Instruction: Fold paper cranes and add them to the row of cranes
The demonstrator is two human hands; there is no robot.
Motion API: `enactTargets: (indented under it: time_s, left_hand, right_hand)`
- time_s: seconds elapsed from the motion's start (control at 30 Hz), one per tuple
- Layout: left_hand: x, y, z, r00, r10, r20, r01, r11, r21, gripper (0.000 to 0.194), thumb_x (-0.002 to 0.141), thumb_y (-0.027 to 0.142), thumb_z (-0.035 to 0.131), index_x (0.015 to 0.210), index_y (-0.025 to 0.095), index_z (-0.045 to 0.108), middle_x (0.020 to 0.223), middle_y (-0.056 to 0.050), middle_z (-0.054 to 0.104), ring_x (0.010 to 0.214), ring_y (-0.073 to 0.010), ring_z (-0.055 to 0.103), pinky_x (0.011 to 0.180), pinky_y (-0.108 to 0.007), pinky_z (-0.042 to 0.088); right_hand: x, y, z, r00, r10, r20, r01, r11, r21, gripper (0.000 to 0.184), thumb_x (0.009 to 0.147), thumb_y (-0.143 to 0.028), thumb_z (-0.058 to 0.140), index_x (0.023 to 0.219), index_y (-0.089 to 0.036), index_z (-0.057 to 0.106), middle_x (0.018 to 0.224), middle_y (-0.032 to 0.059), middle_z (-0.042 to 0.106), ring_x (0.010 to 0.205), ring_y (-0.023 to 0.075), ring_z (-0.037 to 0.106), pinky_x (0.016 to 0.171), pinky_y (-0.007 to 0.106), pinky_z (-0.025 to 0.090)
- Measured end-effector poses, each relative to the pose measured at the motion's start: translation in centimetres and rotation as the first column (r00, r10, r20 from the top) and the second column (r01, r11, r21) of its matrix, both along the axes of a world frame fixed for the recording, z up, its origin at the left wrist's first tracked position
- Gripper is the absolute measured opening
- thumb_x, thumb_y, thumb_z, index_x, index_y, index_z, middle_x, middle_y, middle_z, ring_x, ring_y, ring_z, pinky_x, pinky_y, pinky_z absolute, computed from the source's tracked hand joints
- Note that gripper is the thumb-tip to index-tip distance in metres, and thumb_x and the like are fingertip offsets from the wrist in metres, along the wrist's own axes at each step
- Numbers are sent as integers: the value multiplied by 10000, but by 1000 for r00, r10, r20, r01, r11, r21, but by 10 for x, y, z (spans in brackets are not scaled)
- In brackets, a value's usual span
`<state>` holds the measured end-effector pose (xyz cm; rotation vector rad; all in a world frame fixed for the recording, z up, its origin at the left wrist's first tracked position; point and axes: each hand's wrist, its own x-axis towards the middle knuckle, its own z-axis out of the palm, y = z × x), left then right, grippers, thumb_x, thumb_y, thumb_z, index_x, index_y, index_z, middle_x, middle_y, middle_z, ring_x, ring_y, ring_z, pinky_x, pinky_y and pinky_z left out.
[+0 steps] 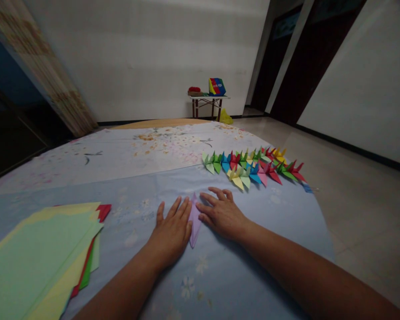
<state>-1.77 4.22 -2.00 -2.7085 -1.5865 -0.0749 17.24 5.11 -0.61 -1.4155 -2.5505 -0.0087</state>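
A folded lilac paper piece (195, 220), a narrow kite shape, lies on the pale blue floral tablecloth (220, 275). My left hand (171, 233) lies flat on its left side, fingers stretched out and together. My right hand (222, 213) presses on its right side, fingers spread and slightly curled, fingertips on the paper's edge. Both forearms reach in from the bottom of the view.
A stack of coloured paper sheets (43, 258), green, yellow and red, lies at the left. A row of several finished paper cranes (253, 166) sits beyond my right hand. The round table's edge (323, 231) drops to tiled floor at the right. A small table (208, 102) stands by the far wall.
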Motion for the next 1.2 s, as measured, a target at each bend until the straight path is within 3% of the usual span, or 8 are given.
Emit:
enactTargets:
  time_s: [0.23, 0.4, 0.57, 0.77, 0.93, 1.2]
  left_hand:
    - [7, -2, 0, 1000, 8, 4, -8, 997, 75, 476, 895, 291, 254, 1337, 157, 374, 1413, -75, 355, 1329, -231, 225, 1068, -514, -7]
    - [16, -11, 7, 999, 38, 6, -38, 991, 125, 462, 884, 269, 272, 1261, 96, 475, 1362, -142, 424, 1309, -266, 265, 1061, -537, 6]
    - [9, -7, 11, 996, 75, 56, -80, 991, 109, 391, 883, 277, 310, 1172, 174, 554, 1305, -112, 497, 1270, -267, 333, 1055, -533, 89]
    - [-11, 9, 7, 994, 37, 99, -42, 998, 43, 355, 872, 269, 357, 1183, 255, 527, 1331, -75, 463, 1250, -257, 348, 1012, -524, 206]
    - [-15, 11, 6, 997, 0, 76, -3, 999, 43, 364, 882, 310, 350, 1199, 238, 514, 1360, -87, 427, 1279, -254, 304, 1024, -516, 187]
    - [-12, 9, 4, 999, -45, -30, 47, 997, 53, 461, 891, 342, 330, 1337, 228, 368, 1448, -86, 290, 1340, -257, 177, 1052, -514, 91]
  right_hand:
    - [3, 3, -2, 999, 23, -34, -25, 996, -81, 383, 894, -428, 357, 1235, -298, 472, 1318, 53, 446, 1217, 287, 279, 924, 470, 194]
    - [0, 14, 5, 999, 34, -33, -38, 989, -143, 337, 831, -317, 462, 1158, -318, 544, 1247, 44, 488, 1153, 267, 328, 890, 440, 226]
    - [-10, 25, 10, 996, -35, -82, 18, 979, -203, 309, 788, -291, 514, 1087, -294, 591, 1111, 65, 529, 1064, 245, 369, 863, 413, 254]
    - [-18, 26, -3, 968, -150, -199, 116, 978, -174, 232, 801, -314, 516, 1016, -267, 591, 1060, 58, 505, 1025, 232, 369, 845, 393, 280]
    - [-17, 22, -8, 976, -113, -187, 93, 989, -112, 261, 845, -379, 476, 1066, -265, 556, 1121, 65, 499, 1054, 242, 359, 848, 398, 272]
    - [-13, 22, -7, 992, -53, -117, 45, 997, -68, 306, 870, -429, 432, 1103, -261, 540, 1161, 69, 502, 1095, 249, 337, 862, 408, 250]
